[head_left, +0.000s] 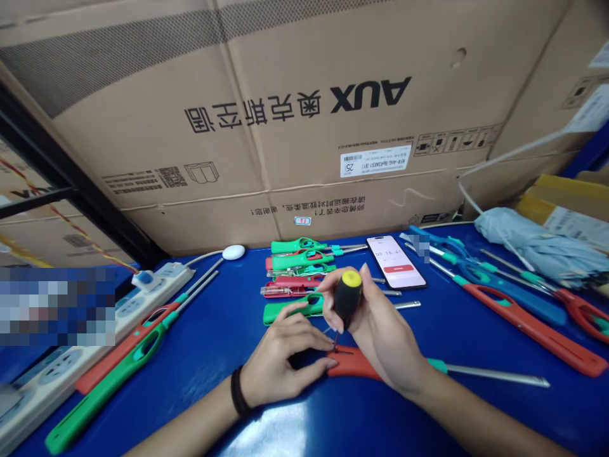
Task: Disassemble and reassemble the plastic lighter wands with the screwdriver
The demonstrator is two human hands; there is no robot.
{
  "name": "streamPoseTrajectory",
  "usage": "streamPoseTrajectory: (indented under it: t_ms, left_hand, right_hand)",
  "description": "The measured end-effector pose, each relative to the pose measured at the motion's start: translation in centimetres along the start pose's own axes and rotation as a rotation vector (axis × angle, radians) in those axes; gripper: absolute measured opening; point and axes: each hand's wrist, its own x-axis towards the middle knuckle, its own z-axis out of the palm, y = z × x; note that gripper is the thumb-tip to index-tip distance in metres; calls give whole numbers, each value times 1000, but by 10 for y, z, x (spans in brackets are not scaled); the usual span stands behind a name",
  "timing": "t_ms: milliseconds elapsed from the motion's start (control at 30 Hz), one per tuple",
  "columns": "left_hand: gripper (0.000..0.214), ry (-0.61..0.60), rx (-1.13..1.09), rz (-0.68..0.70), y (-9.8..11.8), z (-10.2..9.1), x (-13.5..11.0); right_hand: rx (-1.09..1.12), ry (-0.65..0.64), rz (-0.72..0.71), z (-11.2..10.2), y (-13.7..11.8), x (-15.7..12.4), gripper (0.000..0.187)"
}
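Right hand (385, 336) grips the screwdriver (346, 303) upright, tip on the lighter (354, 365) clasped by left hand (280, 362), its nozzle pointing right.

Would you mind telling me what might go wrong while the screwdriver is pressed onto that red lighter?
The screwdriver tip in the right hand could slip off the red lighter into the left hand beside it. The lighter, pinned only at its handle, might twist on the smooth blue table.

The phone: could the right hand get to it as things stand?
Probably yes: the phone lies just beyond the right hand, nothing standing between. But that hand grips the screwdriver, while the left hand holds the red lighter, so neither is free.
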Motion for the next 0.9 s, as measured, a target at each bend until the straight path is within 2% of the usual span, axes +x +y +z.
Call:
streamPoseTrajectory:
  t_ms: [167,267,333,433,500,567,600,733,900]
  left_hand:
    - [11,-23,26,32,2,-1,0]
    - [16,-11,22,82,4,-2,0]
    - [16,21,7,134,5,-2,-1]
    - [12,33,2,173,8,-2,-1]
    - [12,-20,-1,167,8,-2,0]
    - [14,-77,-18,172,8,-3,2]
    - [14,-100,-27,177,8,-4,3]
    - [14,-253,-8,170,9,-13,10]
    - [14,-425,190,171,17,-23,17]
  right_hand:
    - [-21,10,-57,-3,-4,3,41]
    - [-150,-39,-87,-6,-20,2,43]
    - [-386,-141,-90,-12,-35,0,40]
    - [-961,-317,-51,-27,-49,-9,27]
    - [-1216,-406,46,-40,-46,-16,34]
    - [-1393,-392,106,-52,-35,-23,49]
    - [-1447,-386,132,-57,-29,-25,48]
    - [-1408,-432,181,-67,-10,-30,34]
    - [-1394,-420,163,-69,-7,-29,34]
